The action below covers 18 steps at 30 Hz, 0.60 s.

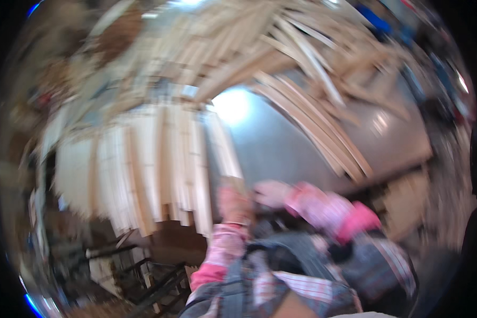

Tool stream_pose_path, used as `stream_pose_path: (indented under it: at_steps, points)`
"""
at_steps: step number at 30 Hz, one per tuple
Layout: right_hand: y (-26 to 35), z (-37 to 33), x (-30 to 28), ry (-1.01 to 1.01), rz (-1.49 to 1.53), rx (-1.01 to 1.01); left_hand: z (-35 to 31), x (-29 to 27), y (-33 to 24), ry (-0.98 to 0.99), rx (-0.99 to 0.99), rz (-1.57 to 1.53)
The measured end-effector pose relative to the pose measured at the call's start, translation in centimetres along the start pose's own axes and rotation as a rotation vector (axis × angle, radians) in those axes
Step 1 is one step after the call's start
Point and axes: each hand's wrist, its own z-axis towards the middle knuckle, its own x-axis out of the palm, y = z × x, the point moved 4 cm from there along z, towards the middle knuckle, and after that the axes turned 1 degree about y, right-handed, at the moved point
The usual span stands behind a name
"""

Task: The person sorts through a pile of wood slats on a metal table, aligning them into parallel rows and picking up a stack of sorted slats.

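Note:
Motion blur softens the whole picture. My left hand (234, 204) is at the near end of a pale wooden strip (223, 146), its fingers apparently closed around that end. The strip points away from me over the metal table (270, 143). Close by on the right, my right hand (273, 194) is at the table's near edge, apart from the strip. Its fingers are too smeared to read, and nothing can be made out in it. Pink patterned sleeves cover both forearms. Left of my left hand lies a row of pale wooden strips (148, 164), side by side, their ends overhanging the near edge.
Several longer strips (323, 127) lie slanted on the table's right side. A loose heap of wood strips (222, 42) covers the far side. Below the row at the lower left stands a dark metal frame (153, 289). Light wood pieces (405, 204) are beyond the table's right corner.

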Motion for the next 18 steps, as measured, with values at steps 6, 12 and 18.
stream_pose_path:
  at_steps: [6, 12, 18]
  points:
    - [-15.4, -14.9, -6.6, -0.744, -0.345, 0.796, 2.2, 0.9, 5.8, -0.188, 0.073, 0.046]
    - [-26.9, -21.6, -3.9, -0.762, -0.498, 0.893, 2.8, -1.3, 7.1, -0.36, 0.463, 0.216]
    - [-8.9, -20.0, -4.7, -0.374, 0.072, 0.4, 2.0, 0.3, 9.0, -0.369, 0.276, 0.133]
